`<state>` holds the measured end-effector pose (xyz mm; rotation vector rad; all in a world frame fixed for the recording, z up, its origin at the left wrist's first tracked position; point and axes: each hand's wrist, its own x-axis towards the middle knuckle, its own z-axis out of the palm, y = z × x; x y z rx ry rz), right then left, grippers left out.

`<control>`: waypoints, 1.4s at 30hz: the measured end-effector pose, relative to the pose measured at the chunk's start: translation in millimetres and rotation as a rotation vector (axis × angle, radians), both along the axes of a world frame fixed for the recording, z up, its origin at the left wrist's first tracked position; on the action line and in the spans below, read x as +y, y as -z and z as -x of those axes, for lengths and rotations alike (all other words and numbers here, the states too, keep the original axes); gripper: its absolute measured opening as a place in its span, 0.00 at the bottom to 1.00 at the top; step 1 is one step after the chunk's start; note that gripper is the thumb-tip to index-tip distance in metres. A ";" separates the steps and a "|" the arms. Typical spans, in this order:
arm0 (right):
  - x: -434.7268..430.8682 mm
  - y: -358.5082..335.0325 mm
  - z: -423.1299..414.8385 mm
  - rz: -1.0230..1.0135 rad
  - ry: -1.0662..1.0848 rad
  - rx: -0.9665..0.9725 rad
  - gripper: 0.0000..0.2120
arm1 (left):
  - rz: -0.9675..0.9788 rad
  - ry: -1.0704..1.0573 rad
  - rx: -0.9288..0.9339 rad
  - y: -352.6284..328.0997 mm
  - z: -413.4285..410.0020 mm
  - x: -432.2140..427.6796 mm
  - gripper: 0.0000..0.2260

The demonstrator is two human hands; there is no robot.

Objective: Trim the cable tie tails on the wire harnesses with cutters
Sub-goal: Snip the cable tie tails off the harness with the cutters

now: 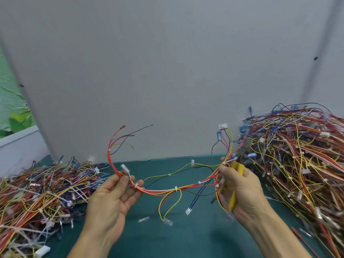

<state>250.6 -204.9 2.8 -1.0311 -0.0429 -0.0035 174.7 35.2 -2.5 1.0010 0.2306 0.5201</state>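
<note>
A wire harness (167,190) of red, yellow and black wires with white cable ties hangs in a curve between my hands above the green table. My left hand (111,200) holds its left part, thumb pressing the red bundle against the fingers. My right hand (242,190) pinches the harness's right part at a white tie and also grips the yellow-handled cutters (235,185) in its palm. The cutters' metal jaws (244,148) point up and away. Loose branches with white and clear connectors dangle below the bundle.
A big pile of harnesses (297,155) fills the right side of the green table (176,235). Another pile (41,190) lies on the left. A grey wall (167,71) stands close behind the table. A white connector (43,250) lies at the lower left.
</note>
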 end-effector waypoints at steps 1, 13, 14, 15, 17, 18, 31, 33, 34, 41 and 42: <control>-0.5 -0.7 0.1 0.027 -0.002 -0.015 0.06 | 0.006 0.003 -0.009 -1.2 0.2 0.6 0.06; -7.5 -4.7 -1.3 0.167 0.066 -0.080 0.01 | -0.004 -0.008 0.026 -7.5 3.3 -5.6 0.07; -8.4 -5.3 -1.2 0.179 0.068 -0.080 0.01 | -0.003 -0.009 0.029 -7.8 3.5 -6.0 0.07; -9.0 -6.4 -0.8 0.192 0.072 -0.078 0.02 | -0.004 -0.008 0.033 -8.1 3.8 -6.1 0.07; -10.6 -9.3 -0.2 0.215 0.081 -0.062 0.03 | -0.017 -0.005 0.044 -7.2 3.6 -5.8 0.07; -11.4 -11.1 0.0 0.221 0.083 -0.046 0.04 | -0.023 0.000 0.051 -6.9 3.7 -6.1 0.08; -10.8 -22.6 6.9 0.322 0.141 0.019 0.07 | -1.031 -0.360 0.536 4.8 6.5 -8.0 0.07; -6.7 -22.7 8.8 0.391 0.147 0.003 0.09 | -1.194 -0.452 0.370 -4.6 10.6 -16.9 0.08; -4.6 -22.9 10.1 0.416 0.138 0.001 0.09 | -1.240 -0.410 0.250 -7.8 11.7 -23.0 0.08; 5.9 -32.4 26.3 0.503 -0.057 -0.027 0.05 | -1.424 0.104 -0.062 5.0 11.1 -69.6 0.19; 6.3 -34.4 28.8 0.527 -0.085 -0.050 0.05 | -1.416 0.113 -0.062 6.6 10.6 -71.7 0.19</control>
